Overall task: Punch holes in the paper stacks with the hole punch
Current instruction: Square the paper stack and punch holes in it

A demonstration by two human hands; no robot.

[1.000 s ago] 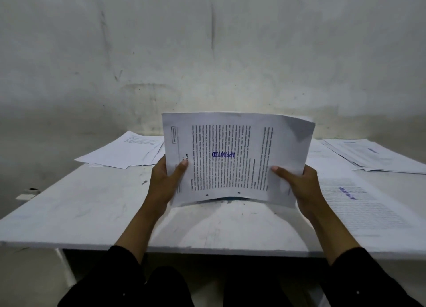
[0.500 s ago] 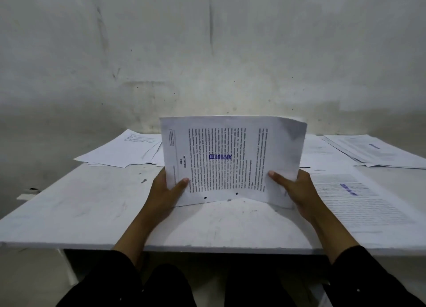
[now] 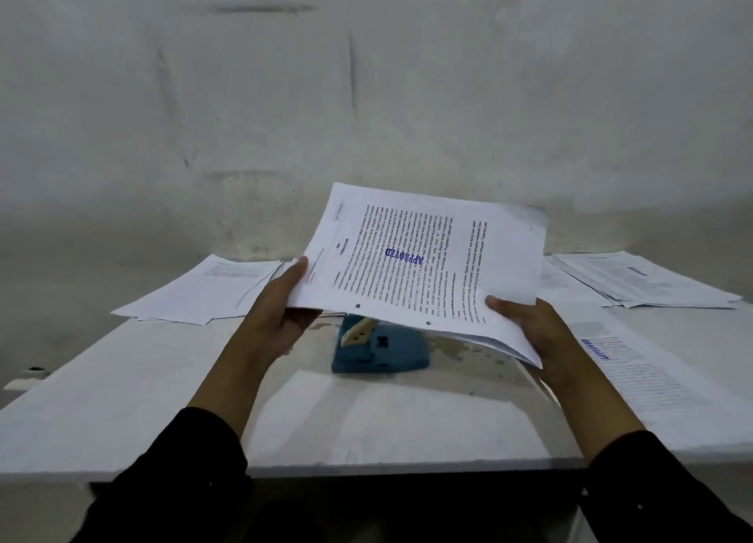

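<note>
I hold a stack of printed pages (image 3: 423,261) with a blue "APPROVED" stamp above the table, tilted down toward the right. Two punched holes show along its near edge. My left hand (image 3: 277,314) grips its left edge, thumb on top. My right hand (image 3: 529,330) grips the near right corner, thumb on the page. Under the raised stack a blue hole punch (image 3: 379,349) sits on the white table (image 3: 163,400), partly hidden by the paper.
A loose pile of papers (image 3: 203,290) lies at the far left of the table. Another stack (image 3: 644,277) lies at the far right. A stamped sheet (image 3: 627,363) lies beside my right hand. A grey wall stands close behind the table.
The stack was standing upright on its punched edge on the table; it is now lifted and tilted flatter, shifted right, uncovering the blue hole punch beneath it.
</note>
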